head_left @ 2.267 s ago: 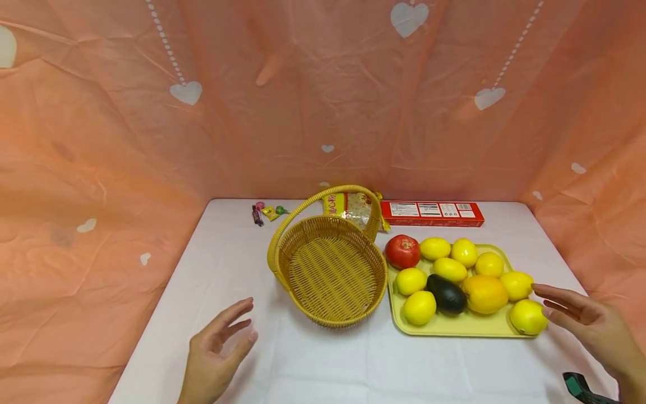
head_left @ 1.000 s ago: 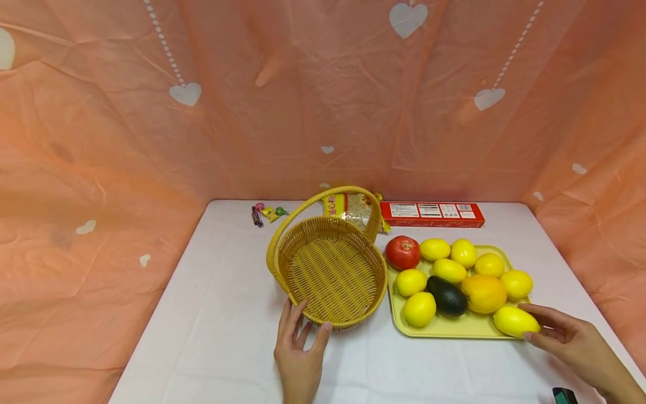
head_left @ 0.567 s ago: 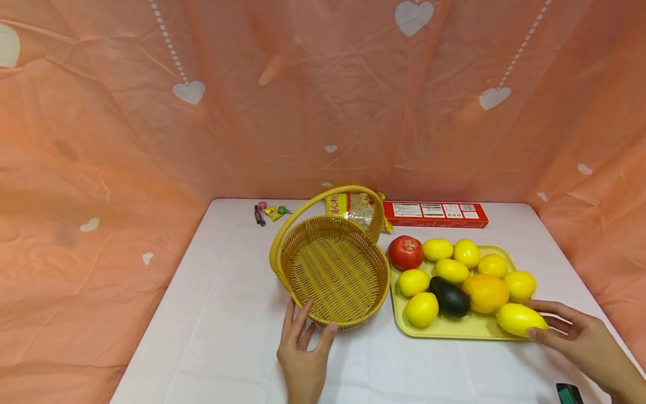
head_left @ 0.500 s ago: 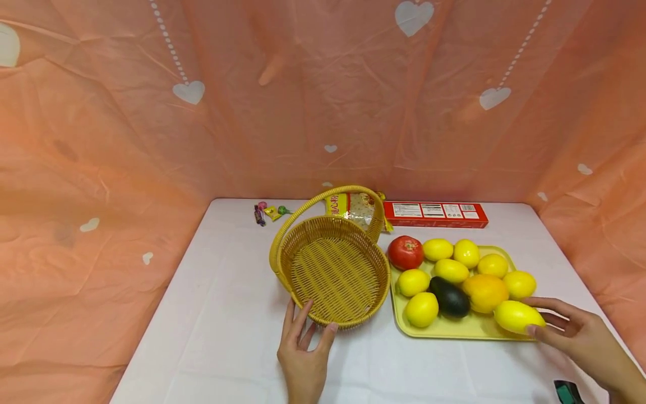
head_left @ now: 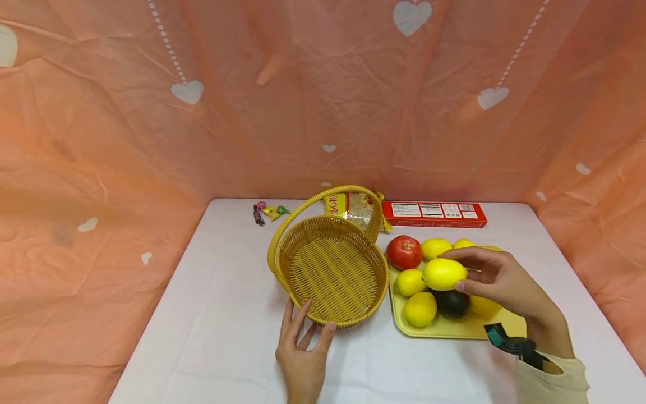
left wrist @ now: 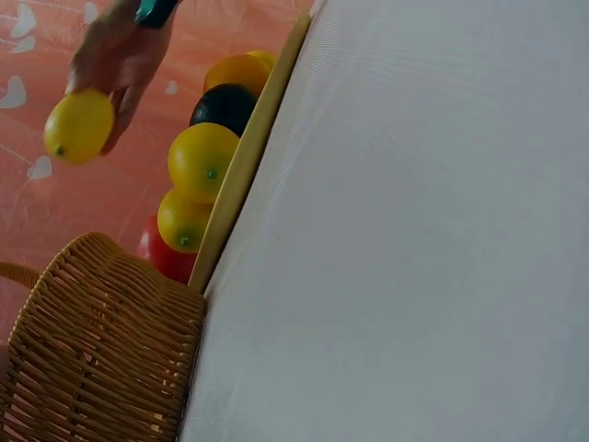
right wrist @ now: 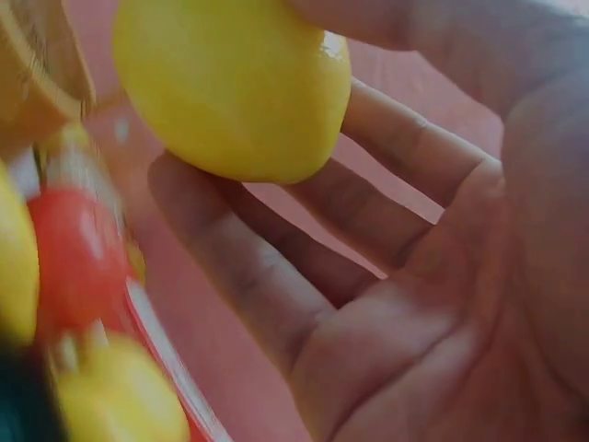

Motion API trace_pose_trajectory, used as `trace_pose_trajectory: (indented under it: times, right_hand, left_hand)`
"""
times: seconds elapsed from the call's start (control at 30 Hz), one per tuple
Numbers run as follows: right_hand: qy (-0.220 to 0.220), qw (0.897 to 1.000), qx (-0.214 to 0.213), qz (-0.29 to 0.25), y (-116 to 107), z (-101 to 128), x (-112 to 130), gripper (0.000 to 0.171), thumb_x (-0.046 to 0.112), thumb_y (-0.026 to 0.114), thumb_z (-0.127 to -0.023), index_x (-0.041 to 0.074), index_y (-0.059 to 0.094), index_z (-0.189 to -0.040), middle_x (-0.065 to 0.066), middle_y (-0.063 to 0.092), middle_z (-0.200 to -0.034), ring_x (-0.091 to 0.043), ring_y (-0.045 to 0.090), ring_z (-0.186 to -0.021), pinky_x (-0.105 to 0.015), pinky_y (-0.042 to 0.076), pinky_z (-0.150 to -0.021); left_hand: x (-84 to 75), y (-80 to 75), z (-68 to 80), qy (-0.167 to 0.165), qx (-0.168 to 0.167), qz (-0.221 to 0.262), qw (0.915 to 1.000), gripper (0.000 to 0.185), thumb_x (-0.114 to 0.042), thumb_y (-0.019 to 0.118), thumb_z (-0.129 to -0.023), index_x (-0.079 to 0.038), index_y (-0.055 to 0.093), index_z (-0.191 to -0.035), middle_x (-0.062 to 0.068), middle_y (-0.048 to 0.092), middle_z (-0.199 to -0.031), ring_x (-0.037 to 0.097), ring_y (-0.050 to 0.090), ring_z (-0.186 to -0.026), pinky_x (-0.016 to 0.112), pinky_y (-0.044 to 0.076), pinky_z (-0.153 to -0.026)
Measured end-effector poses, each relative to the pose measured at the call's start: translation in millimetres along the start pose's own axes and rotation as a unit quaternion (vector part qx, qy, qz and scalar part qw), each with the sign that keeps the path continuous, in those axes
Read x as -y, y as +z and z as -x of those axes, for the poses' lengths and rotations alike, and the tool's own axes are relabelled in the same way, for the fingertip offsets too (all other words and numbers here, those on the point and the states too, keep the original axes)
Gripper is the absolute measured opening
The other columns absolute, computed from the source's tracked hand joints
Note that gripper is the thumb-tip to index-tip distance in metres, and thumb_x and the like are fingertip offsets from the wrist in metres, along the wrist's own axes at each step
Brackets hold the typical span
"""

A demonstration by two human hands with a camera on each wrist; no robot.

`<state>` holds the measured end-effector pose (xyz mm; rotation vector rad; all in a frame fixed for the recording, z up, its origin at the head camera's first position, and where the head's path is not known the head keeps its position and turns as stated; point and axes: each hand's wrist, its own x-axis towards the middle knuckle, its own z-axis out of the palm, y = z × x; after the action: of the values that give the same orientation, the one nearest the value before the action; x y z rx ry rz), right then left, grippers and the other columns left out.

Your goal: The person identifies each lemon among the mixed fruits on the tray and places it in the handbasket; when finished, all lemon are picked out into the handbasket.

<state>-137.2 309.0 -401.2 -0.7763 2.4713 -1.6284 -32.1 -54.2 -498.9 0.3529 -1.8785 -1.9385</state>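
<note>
My right hand (head_left: 497, 275) pinches a lemon (head_left: 444, 274) between thumb and fingers, above the yellow tray (head_left: 454, 332). In the right wrist view the lemon (right wrist: 235, 87) lies against the fingertips, with the palm facing it. At the near rim of the wicker basket (head_left: 333, 275), my left hand (head_left: 301, 359) holds on with fingers and thumb. The basket stands left of the tray, its handle raised and nothing inside. On the tray sit a dark avocado (head_left: 454, 304), a red pomegranate-like fruit (head_left: 404, 252) and more lemons (head_left: 420, 310). An orange-yellow fruit is mostly hidden behind the right hand.
Behind the basket lies a yellow-and-clear food packet (head_left: 355, 209), beside a long red box (head_left: 435, 214). Small wrapped candies (head_left: 270, 212) lie at the back left of the white table (head_left: 217, 280). A peach cloth with hearts (head_left: 323, 112) hangs around the back and sides.
The left hand has moved right to the basket's near rim. The right hand has taken the lemon from the tray's front right corner, raised it and carried it left over the fruit.
</note>
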Motion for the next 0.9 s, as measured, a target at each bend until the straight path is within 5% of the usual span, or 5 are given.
trace_pose_trajectory:
  times: [0.43, 0.7, 0.9]
  right_hand:
    - [-0.04, 0.981, 0.138, -0.128, 80.1, -78.1, -1.4, 0.045, -0.004, 0.079, -0.096, 0.003, 0.071, -0.14, -0.013, 0.073, -0.136, -0.023, 0.074, -0.115, -0.034, 0.066, -0.102]
    - [-0.004, 0.974, 0.192, -0.12, 122.2, -92.5, 3.9, 0.043, 0.01, 0.085, -0.097, 0.004, 0.073, -0.137, -0.017, 0.073, -0.137, -0.026, 0.077, -0.113, -0.036, 0.068, -0.097]
    - [-0.001, 0.978, 0.199, -0.059, 141.6, -95.5, 13.9, 0.042, 0.013, 0.088, -0.094, 0.009, 0.076, -0.134, -0.011, 0.076, -0.132, -0.029, 0.076, -0.111, -0.033, 0.068, -0.095]
  left_hand:
    - [4.7, 0.1, -1.0, 0.006, -0.012, -0.011, 0.9999, 0.06, 0.001, 0.093, -0.085, -0.003, 0.072, -0.141, 0.023, 0.038, -0.173, 0.05, 0.052, -0.149, 0.031, 0.063, -0.102]
    - [4.3, 1.0, 1.5, 0.0, -0.015, -0.02, 0.9997, 0.06, -0.001, 0.093, -0.086, -0.004, 0.073, -0.142, 0.024, 0.039, -0.172, 0.048, 0.054, -0.147, 0.033, 0.064, -0.101]
    - [5.3, 1.7, 0.8, 0.012, -0.017, -0.017, 0.9996, 0.058, -0.005, 0.094, -0.086, -0.004, 0.073, -0.141, 0.024, 0.041, -0.171, 0.045, 0.057, -0.144, 0.034, 0.065, -0.099]
